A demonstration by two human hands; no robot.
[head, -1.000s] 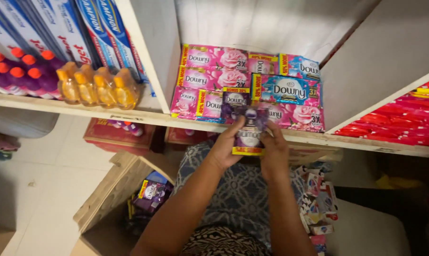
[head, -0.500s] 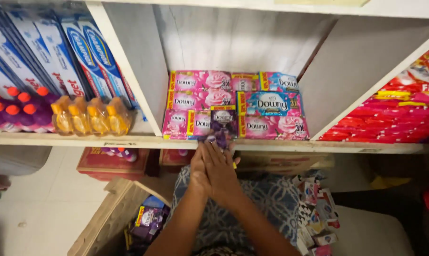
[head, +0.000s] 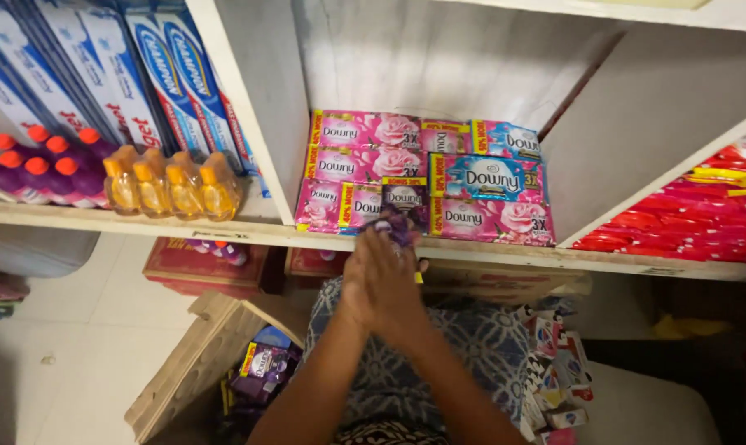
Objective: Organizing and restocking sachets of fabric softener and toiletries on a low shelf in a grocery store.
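1. A purple sachet (head: 399, 224) is held at the near edge of the wooden shelf (head: 224, 232), just in front of the stacked packs; only its crumpled upper end is seen above the fingers, so its long axis cannot be told with certainty, though that end points away towards the shelf.
2. The left hand (head: 363, 284) and the right hand (head: 397, 284) are pressed together palm to palm, with the fingertips closed on the sachet's lower part.
3. The compartment behind is formed by white-painted boards, bounded by an upright divider on the left and a slanted one on the right; a pale tiled floor (head: 60, 330) is seen below.
4. Pink packs (head: 364, 132) are stacked flat in about three layers with their long sides running left to right; one blue pack (head: 484, 177) and one dark purple pack (head: 406, 198) are set among them.
5. Four amber bottles (head: 171, 185) stand in a row to the left, and six purple bottles with orange caps (head: 39, 161) are counted farther left.
6. Red packets (head: 686, 218) are piled at the right.
7. An open wooden crate (head: 196, 363) with more purple sachets lies on the near left floor.
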